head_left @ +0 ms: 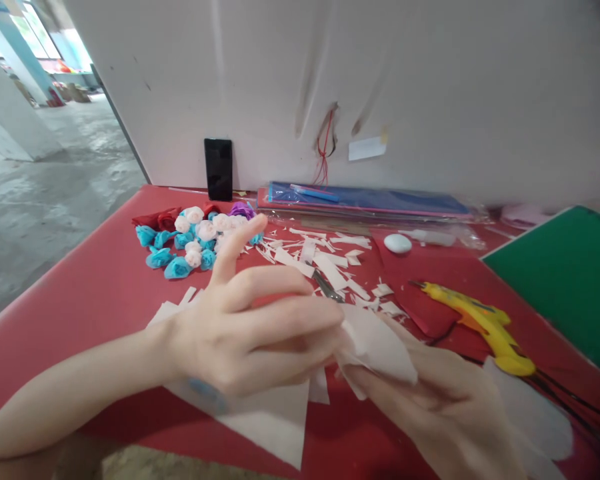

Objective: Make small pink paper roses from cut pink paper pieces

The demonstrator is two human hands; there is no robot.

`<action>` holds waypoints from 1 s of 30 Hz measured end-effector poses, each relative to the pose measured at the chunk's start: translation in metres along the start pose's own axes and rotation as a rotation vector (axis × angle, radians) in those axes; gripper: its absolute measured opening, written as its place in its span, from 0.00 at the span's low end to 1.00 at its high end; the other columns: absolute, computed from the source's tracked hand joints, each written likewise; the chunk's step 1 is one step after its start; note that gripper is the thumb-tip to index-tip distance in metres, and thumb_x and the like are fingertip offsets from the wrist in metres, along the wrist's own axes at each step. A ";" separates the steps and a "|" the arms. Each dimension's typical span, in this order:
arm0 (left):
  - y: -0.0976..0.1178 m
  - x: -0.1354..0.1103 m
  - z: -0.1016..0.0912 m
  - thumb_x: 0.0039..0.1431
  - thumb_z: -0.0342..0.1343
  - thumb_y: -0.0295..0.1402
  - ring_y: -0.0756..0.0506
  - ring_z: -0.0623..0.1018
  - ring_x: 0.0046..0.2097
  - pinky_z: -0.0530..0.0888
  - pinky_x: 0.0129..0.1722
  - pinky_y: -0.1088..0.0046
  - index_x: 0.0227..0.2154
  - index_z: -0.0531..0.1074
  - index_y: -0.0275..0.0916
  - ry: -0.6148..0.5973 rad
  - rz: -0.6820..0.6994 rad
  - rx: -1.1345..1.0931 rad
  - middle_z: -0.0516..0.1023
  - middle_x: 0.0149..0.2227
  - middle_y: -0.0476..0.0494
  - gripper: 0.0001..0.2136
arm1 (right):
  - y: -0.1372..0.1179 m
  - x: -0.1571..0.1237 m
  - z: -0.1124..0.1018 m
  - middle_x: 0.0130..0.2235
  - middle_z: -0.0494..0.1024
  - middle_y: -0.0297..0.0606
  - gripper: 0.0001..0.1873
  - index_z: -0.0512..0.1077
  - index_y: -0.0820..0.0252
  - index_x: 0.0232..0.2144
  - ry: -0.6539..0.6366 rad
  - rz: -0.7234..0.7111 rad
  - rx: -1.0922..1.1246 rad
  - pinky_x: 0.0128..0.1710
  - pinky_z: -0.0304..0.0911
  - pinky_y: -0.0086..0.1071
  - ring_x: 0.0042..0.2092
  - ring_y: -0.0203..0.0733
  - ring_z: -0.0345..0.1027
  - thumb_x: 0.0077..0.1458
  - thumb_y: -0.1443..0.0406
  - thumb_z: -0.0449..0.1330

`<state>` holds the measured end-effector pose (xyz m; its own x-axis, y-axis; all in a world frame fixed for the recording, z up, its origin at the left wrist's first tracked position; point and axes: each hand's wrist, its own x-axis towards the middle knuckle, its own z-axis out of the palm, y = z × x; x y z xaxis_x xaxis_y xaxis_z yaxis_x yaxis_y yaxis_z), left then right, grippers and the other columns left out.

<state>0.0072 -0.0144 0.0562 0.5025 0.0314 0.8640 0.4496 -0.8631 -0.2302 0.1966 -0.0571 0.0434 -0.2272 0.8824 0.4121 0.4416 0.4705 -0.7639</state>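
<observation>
My left hand [250, 327] reaches across from the left, its fingers stretched to the right and pinching the edge of a white paper piece [380, 347]. My right hand [440, 407] holds the same paper piece from below, fingers curled under it. Both hands hover above a larger white sheet [275, 420] lying on the red table [95, 287]. Scissors [327, 288] lie just behind my left fingertips, partly hidden.
A pile of small paper roses [195, 240] in blue, white, red and purple sits at the back left. White paper scraps [325, 257] litter the middle. A yellow glue gun [485, 323] lies to the right, a green sheet [570, 280] beyond it. Packs of coloured paper [365, 200] and a black phone [218, 169] rest against the wall.
</observation>
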 end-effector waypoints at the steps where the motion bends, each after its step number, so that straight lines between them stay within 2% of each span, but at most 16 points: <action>1: -0.002 0.003 -0.001 0.46 0.58 0.28 0.52 0.68 0.38 0.70 0.52 0.68 0.21 0.70 0.42 0.016 0.026 0.001 0.72 0.32 0.56 0.04 | -0.001 -0.001 -0.001 0.16 0.68 0.31 0.12 0.69 0.56 0.15 -0.003 0.021 0.000 0.20 0.62 0.26 0.23 0.37 0.63 0.48 0.67 0.59; 6: -0.007 0.012 -0.006 0.50 0.55 0.28 0.52 0.69 0.35 0.65 0.56 0.62 0.25 0.72 0.44 -0.017 -0.014 0.008 0.73 0.29 0.56 0.04 | -0.004 -0.003 -0.003 0.20 0.74 0.28 0.08 0.73 0.52 0.18 -0.006 0.064 0.118 0.22 0.64 0.24 0.25 0.36 0.65 0.45 0.68 0.61; 9: -0.009 0.014 -0.007 0.52 0.54 0.28 0.52 0.70 0.34 0.62 0.58 0.59 0.25 0.72 0.46 -0.026 -0.005 0.004 0.73 0.28 0.57 0.06 | -0.005 0.002 -0.002 0.21 0.76 0.24 0.10 0.75 0.47 0.21 -0.020 0.015 0.183 0.24 0.64 0.23 0.25 0.35 0.65 0.43 0.71 0.62; 11: -0.010 0.014 -0.006 0.52 0.55 0.29 0.53 0.70 0.34 0.60 0.59 0.59 0.24 0.72 0.46 -0.007 0.004 -0.011 0.73 0.28 0.57 0.05 | -0.004 0.007 0.000 0.21 0.77 0.23 0.11 0.75 0.45 0.21 -0.045 -0.026 0.205 0.21 0.62 0.22 0.24 0.35 0.64 0.42 0.71 0.62; 14: -0.011 0.012 -0.004 0.50 0.57 0.30 0.53 0.69 0.36 0.57 0.60 0.60 0.23 0.72 0.46 0.006 0.025 -0.034 0.73 0.31 0.58 0.04 | -0.002 0.012 0.003 0.19 0.77 0.24 0.07 0.74 0.47 0.20 -0.079 -0.072 0.189 0.20 0.61 0.23 0.23 0.35 0.63 0.45 0.67 0.62; 18: -0.010 0.012 -0.005 0.49 0.57 0.29 0.55 0.69 0.35 0.52 0.62 0.61 0.24 0.73 0.45 -0.044 0.041 -0.055 0.74 0.30 0.61 0.03 | 0.000 0.015 0.006 0.16 0.73 0.24 0.11 0.72 0.51 0.16 -0.149 -0.130 0.201 0.30 0.65 0.28 0.18 0.33 0.59 0.48 0.59 0.60; 21: -0.008 0.012 -0.010 0.52 0.54 0.28 0.55 0.71 0.35 0.52 0.62 0.58 0.23 0.73 0.44 -0.092 0.050 -0.087 0.75 0.30 0.62 0.07 | 0.002 0.014 0.005 0.16 0.73 0.24 0.10 0.71 0.52 0.18 -0.230 -0.185 0.219 0.34 0.65 0.30 0.17 0.32 0.60 0.48 0.62 0.61; 24: -0.007 0.010 -0.013 0.54 0.51 0.26 0.54 0.72 0.37 0.54 0.61 0.57 0.20 0.72 0.43 -0.118 0.050 -0.148 0.76 0.30 0.61 0.10 | 0.004 0.012 0.003 0.18 0.74 0.25 0.10 0.68 0.54 0.19 -0.291 -0.236 0.201 0.34 0.64 0.30 0.19 0.32 0.62 0.50 0.64 0.59; 27: -0.007 0.007 -0.010 0.55 0.49 0.25 0.55 0.72 0.38 0.53 0.62 0.59 0.19 0.71 0.43 -0.064 0.084 -0.195 0.75 0.29 0.61 0.13 | 0.008 0.010 0.003 0.16 0.71 0.25 0.12 0.65 0.55 0.18 -0.285 -0.276 0.191 0.34 0.63 0.31 0.19 0.32 0.61 0.52 0.62 0.57; 30: -0.009 0.005 -0.006 0.55 0.49 0.23 0.54 0.73 0.37 0.53 0.61 0.58 0.21 0.72 0.42 0.059 0.176 -0.225 0.74 0.27 0.59 0.12 | 0.009 0.010 0.005 0.15 0.68 0.24 0.16 0.62 0.57 0.16 -0.281 -0.276 0.197 0.35 0.62 0.30 0.19 0.30 0.60 0.52 0.61 0.58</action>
<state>0.0010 -0.0091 0.0653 0.5115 -0.1520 0.8458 0.1809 -0.9431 -0.2789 0.1942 -0.0438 0.0378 -0.5530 0.6783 0.4838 0.1632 0.6576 -0.7355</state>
